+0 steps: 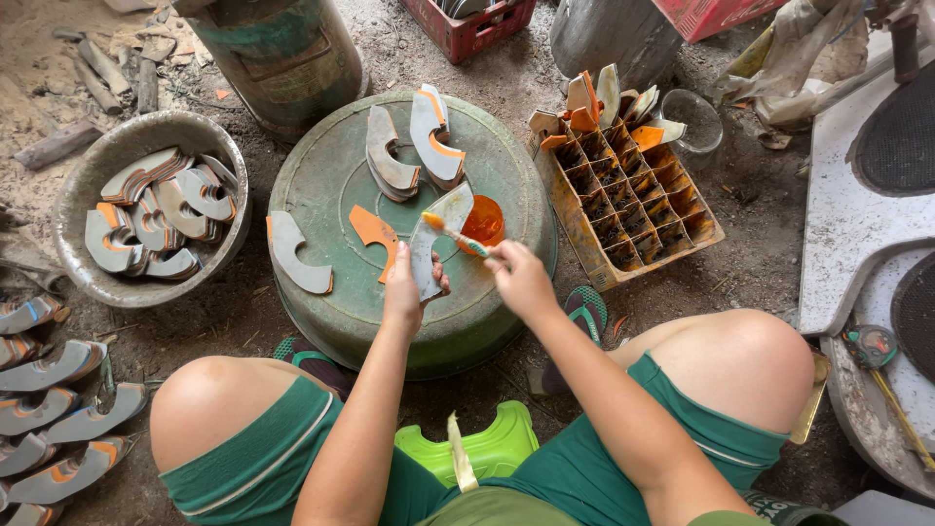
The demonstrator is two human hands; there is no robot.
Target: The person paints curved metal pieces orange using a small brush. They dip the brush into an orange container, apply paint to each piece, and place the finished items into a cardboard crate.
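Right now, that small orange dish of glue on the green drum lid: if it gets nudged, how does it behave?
The orange dish looks shallow and small, so probably light and easy to slide on the smooth drum lid. It seems to hold wet orange liquid, so a push may slop it. Low and wide, it is unlikely to tip.

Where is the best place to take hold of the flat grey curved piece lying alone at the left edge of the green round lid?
Probably grip the grey curved piece across its narrower middle, coming from above on the left: it lies flat near the lid rim, away from other pieces.
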